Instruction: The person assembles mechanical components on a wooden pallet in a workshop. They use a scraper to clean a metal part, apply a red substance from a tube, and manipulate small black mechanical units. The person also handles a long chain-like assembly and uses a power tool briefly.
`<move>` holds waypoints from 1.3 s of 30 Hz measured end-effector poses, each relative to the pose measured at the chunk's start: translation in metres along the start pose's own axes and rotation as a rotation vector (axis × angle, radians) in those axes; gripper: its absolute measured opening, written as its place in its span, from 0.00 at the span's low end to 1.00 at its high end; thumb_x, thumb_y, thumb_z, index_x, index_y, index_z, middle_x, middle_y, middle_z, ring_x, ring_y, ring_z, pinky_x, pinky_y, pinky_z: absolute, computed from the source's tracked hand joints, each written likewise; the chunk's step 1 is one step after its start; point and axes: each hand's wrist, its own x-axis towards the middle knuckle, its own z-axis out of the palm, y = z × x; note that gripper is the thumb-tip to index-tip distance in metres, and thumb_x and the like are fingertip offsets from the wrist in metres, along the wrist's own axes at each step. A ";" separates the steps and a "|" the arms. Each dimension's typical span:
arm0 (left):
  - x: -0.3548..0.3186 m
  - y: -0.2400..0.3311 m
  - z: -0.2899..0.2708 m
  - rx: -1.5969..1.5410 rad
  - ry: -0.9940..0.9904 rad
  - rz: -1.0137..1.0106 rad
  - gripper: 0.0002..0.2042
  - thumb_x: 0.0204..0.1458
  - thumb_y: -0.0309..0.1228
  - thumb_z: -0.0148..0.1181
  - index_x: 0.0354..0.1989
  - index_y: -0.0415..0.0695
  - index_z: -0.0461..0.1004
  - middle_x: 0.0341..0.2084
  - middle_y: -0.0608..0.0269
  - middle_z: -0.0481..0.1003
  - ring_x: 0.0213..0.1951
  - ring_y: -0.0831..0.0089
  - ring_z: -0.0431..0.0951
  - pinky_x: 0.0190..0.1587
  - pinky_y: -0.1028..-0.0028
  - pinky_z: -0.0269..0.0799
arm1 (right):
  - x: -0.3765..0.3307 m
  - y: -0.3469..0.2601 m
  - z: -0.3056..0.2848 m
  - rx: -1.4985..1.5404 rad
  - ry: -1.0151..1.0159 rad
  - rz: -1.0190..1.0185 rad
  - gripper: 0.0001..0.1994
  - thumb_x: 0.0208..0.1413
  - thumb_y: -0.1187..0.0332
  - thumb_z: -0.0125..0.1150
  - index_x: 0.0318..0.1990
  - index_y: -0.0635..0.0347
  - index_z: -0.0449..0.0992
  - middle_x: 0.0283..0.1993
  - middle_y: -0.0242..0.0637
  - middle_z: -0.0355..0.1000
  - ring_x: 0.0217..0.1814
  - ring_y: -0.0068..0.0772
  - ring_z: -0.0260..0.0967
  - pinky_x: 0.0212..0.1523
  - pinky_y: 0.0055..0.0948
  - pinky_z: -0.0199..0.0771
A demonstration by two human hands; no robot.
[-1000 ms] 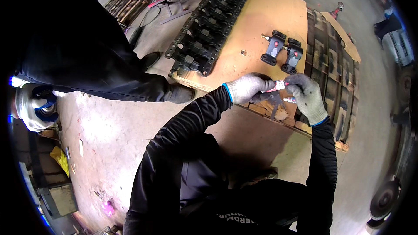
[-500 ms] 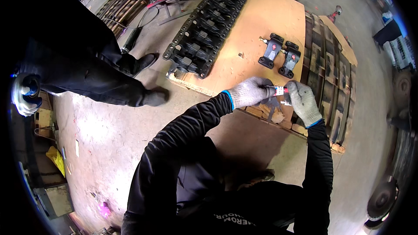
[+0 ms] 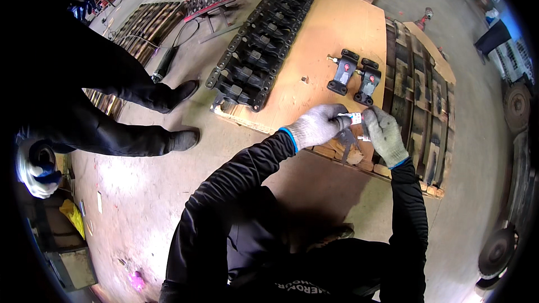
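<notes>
Concrete floor [image 3: 140, 185], grey and dusty, runs under a workshop yard seen from above; wooden pallets [image 3: 418, 106] carry a pale plywood board [image 3: 331, 39]. On the board's left side lies a long dark cylinder head [image 3: 261, 45], cast metal with rows of openings, its near end at the board's edge. Right of it, well apart, sit two small dark metal blocks [image 3: 355, 77] side by side, each with a red spot on top. Both of the person's hands wear grey knit gloves and meet over the board's near edge, just in front of those blocks. Left hand [image 3: 317, 125] is closed, pinching a small white-and-red tube [image 3: 353, 118] by its end; the tube lies roughly level between the two hands. Right hand [image 3: 384, 134] is closed too, fingers curled at the tube's other end, touching it; what else it grips cannot be told, though thin dark metal strips hang just below the hands. Black sleeves run back to the lower edge. At left another person stands on the floor, dark trousers and black shoes [image 3: 182, 115], with a white-gloved hand [image 3: 31, 168] near the picture's rim. More pallets and a red-and-dark metal rack [image 3: 208, 0] lie beyond them. Tyres [image 3: 497, 249] show at the right rim.
</notes>
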 end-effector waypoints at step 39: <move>-0.008 0.002 0.009 0.644 0.404 0.483 0.08 0.53 0.29 0.60 0.41 0.47 0.75 0.24 0.54 0.77 0.30 0.53 0.81 0.32 0.57 0.75 | -0.010 0.028 0.023 -0.133 0.320 -0.268 0.13 0.71 0.64 0.53 0.45 0.67 0.75 0.34 0.24 0.69 0.36 0.14 0.62 0.37 0.20 0.64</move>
